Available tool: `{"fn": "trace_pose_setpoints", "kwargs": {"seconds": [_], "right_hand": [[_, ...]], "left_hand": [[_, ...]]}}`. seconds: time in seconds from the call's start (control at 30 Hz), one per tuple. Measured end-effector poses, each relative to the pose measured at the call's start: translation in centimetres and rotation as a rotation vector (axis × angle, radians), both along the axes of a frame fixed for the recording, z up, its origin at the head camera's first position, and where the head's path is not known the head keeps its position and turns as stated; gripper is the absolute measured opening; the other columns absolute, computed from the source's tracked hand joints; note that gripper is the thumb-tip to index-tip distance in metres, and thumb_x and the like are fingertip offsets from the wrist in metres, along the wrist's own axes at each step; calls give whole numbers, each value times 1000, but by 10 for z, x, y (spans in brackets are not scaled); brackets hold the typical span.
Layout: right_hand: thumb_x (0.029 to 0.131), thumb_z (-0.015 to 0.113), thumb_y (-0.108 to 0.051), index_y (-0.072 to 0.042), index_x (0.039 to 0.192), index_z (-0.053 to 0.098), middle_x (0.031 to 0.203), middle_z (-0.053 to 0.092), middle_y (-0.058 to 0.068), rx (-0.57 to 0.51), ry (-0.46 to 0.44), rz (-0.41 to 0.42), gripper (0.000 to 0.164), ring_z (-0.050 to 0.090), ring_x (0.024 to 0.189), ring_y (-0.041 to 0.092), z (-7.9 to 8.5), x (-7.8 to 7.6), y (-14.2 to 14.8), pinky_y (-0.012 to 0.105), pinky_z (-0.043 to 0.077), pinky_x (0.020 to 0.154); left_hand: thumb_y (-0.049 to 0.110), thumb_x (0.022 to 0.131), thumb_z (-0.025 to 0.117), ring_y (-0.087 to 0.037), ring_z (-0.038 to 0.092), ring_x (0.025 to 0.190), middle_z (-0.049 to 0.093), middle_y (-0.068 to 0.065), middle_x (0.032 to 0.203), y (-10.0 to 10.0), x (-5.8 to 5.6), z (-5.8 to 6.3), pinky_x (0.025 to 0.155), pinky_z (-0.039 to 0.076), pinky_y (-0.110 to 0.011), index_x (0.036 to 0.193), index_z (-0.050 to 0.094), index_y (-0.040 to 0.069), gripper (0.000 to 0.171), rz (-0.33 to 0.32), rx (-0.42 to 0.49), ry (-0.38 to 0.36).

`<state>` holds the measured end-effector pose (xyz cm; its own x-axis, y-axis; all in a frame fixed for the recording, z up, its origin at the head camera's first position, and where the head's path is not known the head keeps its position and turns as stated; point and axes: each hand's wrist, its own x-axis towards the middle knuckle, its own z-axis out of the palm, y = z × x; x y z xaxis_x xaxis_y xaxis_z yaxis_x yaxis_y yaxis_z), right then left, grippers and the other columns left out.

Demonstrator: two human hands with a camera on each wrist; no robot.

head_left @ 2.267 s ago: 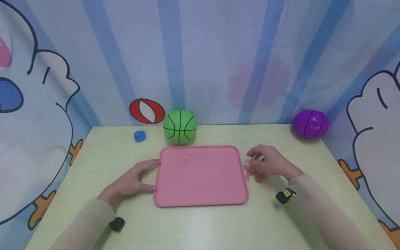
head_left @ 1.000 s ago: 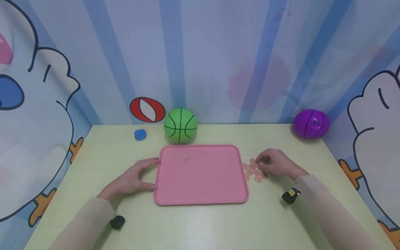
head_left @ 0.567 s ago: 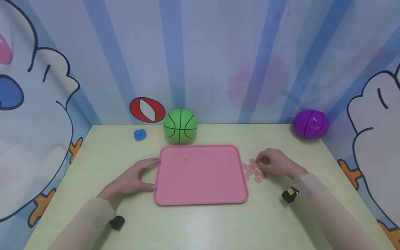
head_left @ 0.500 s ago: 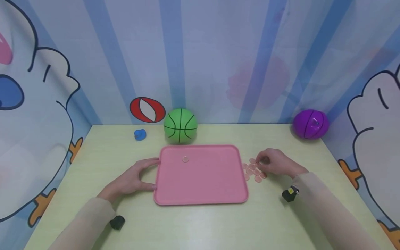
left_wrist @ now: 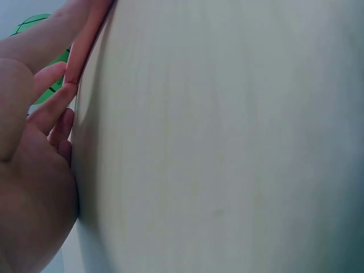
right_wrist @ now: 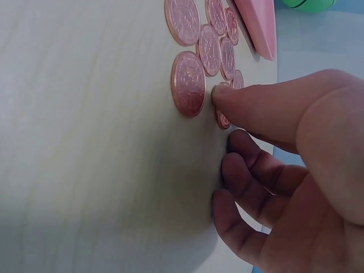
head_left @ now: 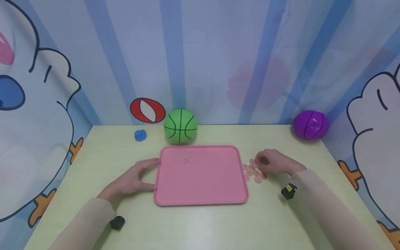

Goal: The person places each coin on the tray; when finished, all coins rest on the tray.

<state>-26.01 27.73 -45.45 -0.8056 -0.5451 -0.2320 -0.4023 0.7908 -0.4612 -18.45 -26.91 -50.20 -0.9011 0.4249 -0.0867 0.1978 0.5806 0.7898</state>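
Observation:
My left hand (head_left: 131, 178) rests at the left side of a pink tray (head_left: 201, 184), thumb and fingertips against its rim. A single silvery coin (head_left: 185, 159) lies in the tray's upper left part. Beyond the tray's right edge my right hand (head_left: 275, 162) is bent down over several copper coins (head_left: 250, 172) spread flat on the table. In the right wrist view the thumb (right_wrist: 256, 105) presses at the edge of one copper coin (right_wrist: 223, 120), which it partly covers. The other fingers of that hand are curled close to the tabletop; the index finger is mostly hidden behind the thumb.
Behind the tray stands a green ball (head_left: 180, 126), with a small blue rubber duck (head_left: 140, 135) to its left. A purple ball (head_left: 310, 125) sits at the table's back right corner. A printed blue curtain (head_left: 212, 62) closes off the back.
The right hand has come down from above the copper coins to their right side, its fingers now at one coin. Over the last second it barely shifts. The left hand and tray stay put.

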Motion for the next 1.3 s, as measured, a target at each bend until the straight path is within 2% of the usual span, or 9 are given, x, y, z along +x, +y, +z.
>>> {"fn": "trace_pose_setpoints", "kwargs": {"seconds": [0.33,0.57,0.77,1.0,1.3], "right_hand": [[95,72,-6,-10,100,68,95,65,1,-47,34,23,7,57,88,18,-3,0,3,37,53,82],[97,72,-7,-13,100,69,93,67,-2,-87,-20,-10,8,58,87,16,-6,-1,3,32,53,79],[95,75,-6,-13,99,72,93,70,-2,-141,-20,3,8,58,85,16,-5,-1,5,30,53,77],[93,76,-3,-12,99,72,101,73,-1,-192,-32,15,11,68,95,17,-5,-4,8,38,61,90],[95,75,-3,-9,104,73,106,75,1,-214,-30,38,11,71,100,20,-8,-5,10,39,62,92]], "left_hand": [[38,79,93,-40,24,157,34,-8,170,1,0,0,124,18,-72,161,44,25,96,7,9,-11],[38,79,93,-40,24,157,34,-8,169,2,1,2,124,18,-72,161,44,23,96,7,13,-14],[37,78,93,-40,23,157,33,-7,170,3,2,3,124,16,-72,160,45,23,96,11,18,-23],[38,78,93,-40,23,157,33,-7,170,2,1,2,124,16,-72,161,45,24,96,14,16,-18],[40,79,93,-40,23,157,34,-6,170,1,1,0,124,17,-73,161,45,23,96,8,18,-8]]}}
